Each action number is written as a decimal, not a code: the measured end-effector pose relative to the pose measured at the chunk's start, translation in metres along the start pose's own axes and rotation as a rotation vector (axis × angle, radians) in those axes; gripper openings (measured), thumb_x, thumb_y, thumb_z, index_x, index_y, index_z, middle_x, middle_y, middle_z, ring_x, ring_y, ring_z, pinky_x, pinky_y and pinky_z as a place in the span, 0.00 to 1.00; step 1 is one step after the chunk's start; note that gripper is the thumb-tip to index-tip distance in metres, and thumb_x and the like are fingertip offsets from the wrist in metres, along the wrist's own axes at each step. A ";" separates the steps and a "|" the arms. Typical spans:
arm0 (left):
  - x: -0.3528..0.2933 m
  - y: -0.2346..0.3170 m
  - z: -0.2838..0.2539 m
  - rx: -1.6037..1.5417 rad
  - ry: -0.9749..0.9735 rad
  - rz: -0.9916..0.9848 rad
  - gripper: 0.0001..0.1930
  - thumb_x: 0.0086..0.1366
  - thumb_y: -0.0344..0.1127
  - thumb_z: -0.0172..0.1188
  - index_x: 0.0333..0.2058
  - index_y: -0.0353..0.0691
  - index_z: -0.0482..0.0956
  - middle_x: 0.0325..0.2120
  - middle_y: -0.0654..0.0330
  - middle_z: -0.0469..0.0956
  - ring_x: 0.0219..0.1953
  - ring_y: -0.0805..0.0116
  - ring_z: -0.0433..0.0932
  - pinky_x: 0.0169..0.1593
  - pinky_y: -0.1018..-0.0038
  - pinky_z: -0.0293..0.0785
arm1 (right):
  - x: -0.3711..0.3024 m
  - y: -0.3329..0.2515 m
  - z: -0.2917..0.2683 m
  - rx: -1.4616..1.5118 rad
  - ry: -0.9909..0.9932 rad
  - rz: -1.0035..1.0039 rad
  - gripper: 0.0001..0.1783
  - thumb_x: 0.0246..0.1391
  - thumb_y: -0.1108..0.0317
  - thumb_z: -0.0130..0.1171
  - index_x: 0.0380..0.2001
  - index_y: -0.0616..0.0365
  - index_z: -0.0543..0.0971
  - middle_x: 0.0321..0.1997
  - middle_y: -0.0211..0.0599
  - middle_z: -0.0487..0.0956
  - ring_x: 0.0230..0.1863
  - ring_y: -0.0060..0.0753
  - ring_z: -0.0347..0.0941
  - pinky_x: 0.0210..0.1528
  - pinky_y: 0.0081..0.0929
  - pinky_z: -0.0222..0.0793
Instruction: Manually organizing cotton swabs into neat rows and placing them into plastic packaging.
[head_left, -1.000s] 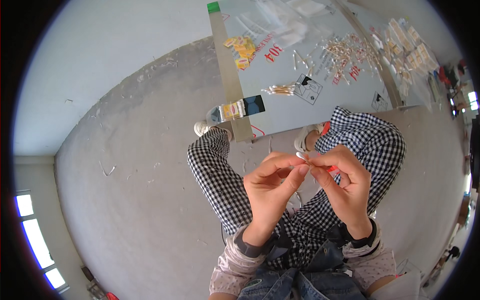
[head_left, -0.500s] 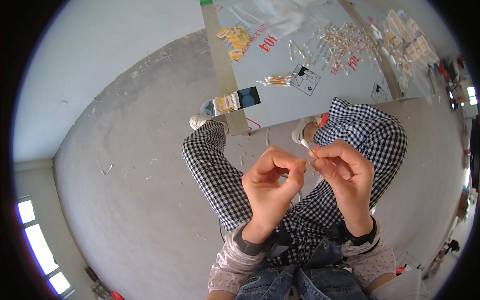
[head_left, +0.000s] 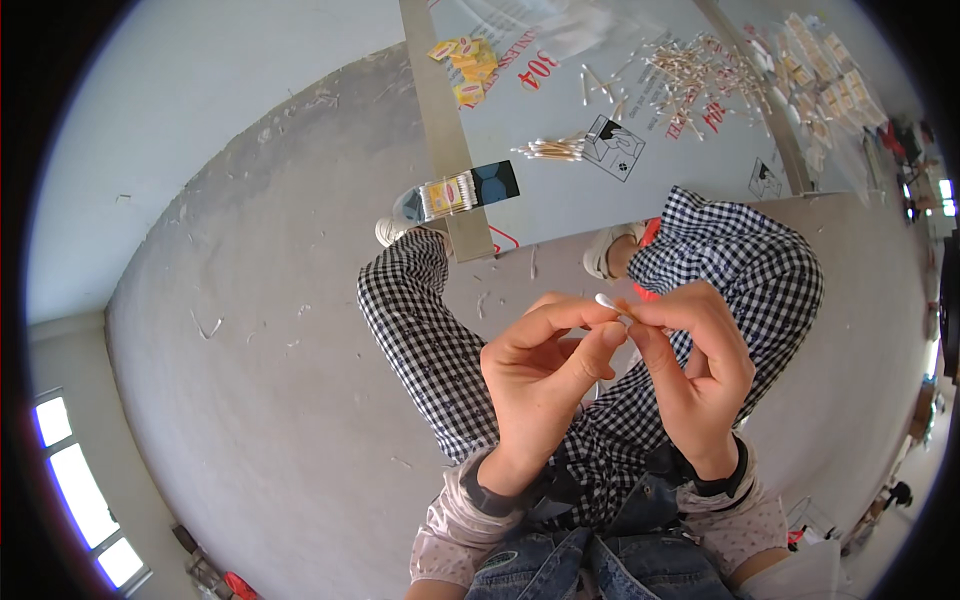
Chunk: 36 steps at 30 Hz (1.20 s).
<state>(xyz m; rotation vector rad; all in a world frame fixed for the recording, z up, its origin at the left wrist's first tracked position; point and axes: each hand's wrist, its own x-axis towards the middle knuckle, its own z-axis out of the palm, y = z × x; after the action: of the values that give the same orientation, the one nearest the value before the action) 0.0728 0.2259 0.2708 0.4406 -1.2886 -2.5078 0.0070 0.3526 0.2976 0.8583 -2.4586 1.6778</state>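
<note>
A cotton swab stands tilted between my hands, above my lap, with its white tip up and to the left. My right hand pinches its stick between thumb and index finger. Close against it, my left hand is closed in a pinch, thumb and index fingertip beside the stick. Whatever lies between those left fingertips is hidden. On the metal-topped table ahead lie a small bundle of swabs and a large loose heap of swabs.
A clear pack of swabs with a yellow label rests at the table's near left corner. Yellow cards lie farther back, near clear plastic film. Many small swab packs are piled at the far right. Scraps litter the grey floor.
My hands have come together, and the left fingertips now meet the right ones at the swab. The swab leans more to the left. The view has shifted slightly.
</note>
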 end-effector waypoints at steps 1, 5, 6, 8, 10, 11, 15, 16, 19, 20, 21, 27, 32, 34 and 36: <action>-0.001 -0.001 0.003 0.000 0.002 0.000 0.09 0.64 0.23 0.65 0.43 0.31 0.83 0.39 0.59 0.80 0.34 0.77 0.79 0.33 0.82 0.80 | -0.001 0.000 0.000 -0.003 0.017 -0.022 0.09 0.51 0.83 0.65 0.36 0.62 0.82 0.30 0.34 0.79 0.30 0.30 0.73 0.32 0.23 0.67; -0.002 -0.002 0.009 0.000 0.059 0.058 0.06 0.65 0.21 0.60 0.40 0.31 0.82 0.35 0.55 0.82 0.32 0.70 0.81 0.25 0.79 0.78 | -0.002 -0.002 0.000 -0.025 0.042 -0.058 0.10 0.50 0.84 0.65 0.36 0.62 0.82 0.29 0.33 0.78 0.29 0.30 0.72 0.30 0.23 0.65; -0.002 -0.003 0.009 -0.005 0.060 0.066 0.06 0.65 0.20 0.59 0.40 0.31 0.82 0.35 0.55 0.82 0.32 0.70 0.82 0.24 0.78 0.77 | -0.002 -0.001 0.001 -0.023 0.040 -0.056 0.10 0.50 0.84 0.65 0.36 0.62 0.82 0.29 0.33 0.78 0.29 0.30 0.72 0.30 0.23 0.65; -0.002 -0.003 0.009 -0.043 0.060 0.069 0.07 0.65 0.21 0.61 0.41 0.30 0.82 0.36 0.56 0.81 0.33 0.73 0.81 0.27 0.81 0.79 | -0.003 -0.001 0.001 -0.050 0.043 -0.079 0.10 0.49 0.83 0.65 0.37 0.62 0.82 0.29 0.33 0.78 0.29 0.29 0.72 0.30 0.23 0.65; -0.002 -0.004 0.010 -0.082 0.057 0.073 0.08 0.65 0.22 0.63 0.42 0.29 0.82 0.37 0.57 0.80 0.33 0.76 0.80 0.31 0.83 0.81 | -0.004 -0.001 0.001 -0.058 0.042 -0.077 0.11 0.49 0.84 0.66 0.37 0.62 0.82 0.29 0.33 0.78 0.28 0.29 0.72 0.29 0.23 0.65; -0.002 -0.004 0.011 -0.041 0.066 0.081 0.06 0.65 0.21 0.61 0.41 0.29 0.82 0.37 0.56 0.81 0.33 0.74 0.81 0.28 0.81 0.79 | -0.004 -0.001 0.001 -0.066 0.043 -0.076 0.11 0.49 0.84 0.66 0.37 0.62 0.82 0.29 0.33 0.78 0.28 0.29 0.71 0.29 0.23 0.65; -0.003 -0.001 0.012 0.034 0.072 0.055 0.06 0.66 0.20 0.58 0.39 0.29 0.81 0.36 0.55 0.81 0.32 0.71 0.81 0.25 0.78 0.78 | -0.003 0.002 0.002 -0.070 0.057 -0.117 0.12 0.48 0.84 0.66 0.37 0.62 0.82 0.29 0.32 0.78 0.28 0.28 0.71 0.29 0.22 0.65; -0.003 -0.001 0.011 0.034 0.075 0.055 0.06 0.66 0.20 0.58 0.39 0.29 0.81 0.36 0.55 0.81 0.32 0.71 0.81 0.25 0.78 0.78 | -0.002 0.002 0.003 -0.069 0.058 -0.122 0.12 0.48 0.84 0.66 0.37 0.62 0.82 0.29 0.32 0.77 0.28 0.28 0.71 0.29 0.22 0.64; -0.004 -0.002 0.012 0.027 0.091 0.058 0.05 0.66 0.20 0.57 0.38 0.28 0.81 0.36 0.55 0.80 0.32 0.71 0.81 0.25 0.78 0.78 | -0.003 0.002 0.003 -0.074 0.054 -0.132 0.12 0.48 0.84 0.66 0.38 0.62 0.82 0.28 0.32 0.77 0.28 0.28 0.71 0.29 0.21 0.64; -0.004 -0.003 0.011 0.023 0.097 0.056 0.05 0.65 0.20 0.57 0.37 0.28 0.81 0.36 0.56 0.80 0.31 0.72 0.80 0.25 0.79 0.78 | -0.004 0.002 0.003 -0.081 0.051 -0.137 0.13 0.48 0.84 0.67 0.38 0.62 0.82 0.28 0.32 0.77 0.28 0.28 0.71 0.29 0.21 0.64; -0.004 -0.003 0.010 0.018 0.102 0.056 0.04 0.65 0.20 0.58 0.37 0.28 0.81 0.36 0.56 0.80 0.30 0.73 0.80 0.25 0.79 0.78 | -0.004 0.002 0.003 -0.080 0.050 -0.138 0.13 0.48 0.84 0.67 0.38 0.62 0.82 0.28 0.32 0.77 0.28 0.28 0.71 0.29 0.21 0.64; -0.004 -0.005 0.010 -0.075 0.087 0.051 0.01 0.66 0.20 0.60 0.36 0.29 0.77 0.33 0.62 0.75 0.28 0.81 0.73 0.28 0.83 0.76 | -0.006 0.001 0.005 -0.079 0.044 -0.117 0.13 0.47 0.84 0.67 0.37 0.61 0.82 0.28 0.32 0.77 0.28 0.28 0.70 0.29 0.22 0.63; -0.006 -0.004 0.009 -0.031 0.066 0.068 0.03 0.64 0.18 0.59 0.34 0.31 0.76 0.32 0.64 0.73 0.30 0.81 0.72 0.31 0.83 0.74 | -0.009 0.003 0.007 0.016 0.060 -0.070 0.12 0.48 0.84 0.67 0.37 0.63 0.82 0.29 0.33 0.78 0.29 0.29 0.70 0.30 0.22 0.63; -0.007 -0.006 0.006 -0.014 0.064 0.076 0.03 0.63 0.18 0.59 0.34 0.31 0.75 0.32 0.64 0.72 0.31 0.80 0.72 0.32 0.83 0.73 | -0.010 0.003 0.007 0.053 0.058 -0.038 0.11 0.49 0.83 0.67 0.37 0.63 0.82 0.30 0.33 0.78 0.29 0.28 0.70 0.31 0.22 0.63; -0.009 -0.006 0.005 0.048 0.060 0.073 0.04 0.61 0.17 0.59 0.34 0.32 0.76 0.31 0.64 0.72 0.32 0.80 0.72 0.34 0.83 0.72 | -0.010 0.001 0.006 0.087 0.059 -0.005 0.09 0.50 0.82 0.67 0.37 0.64 0.82 0.30 0.34 0.78 0.30 0.27 0.70 0.31 0.22 0.63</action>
<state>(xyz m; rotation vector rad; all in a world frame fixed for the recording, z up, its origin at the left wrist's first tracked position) 0.0786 0.2360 0.2698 0.4673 -1.3205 -2.3904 0.0163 0.3515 0.2910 0.8103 -2.3587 1.7939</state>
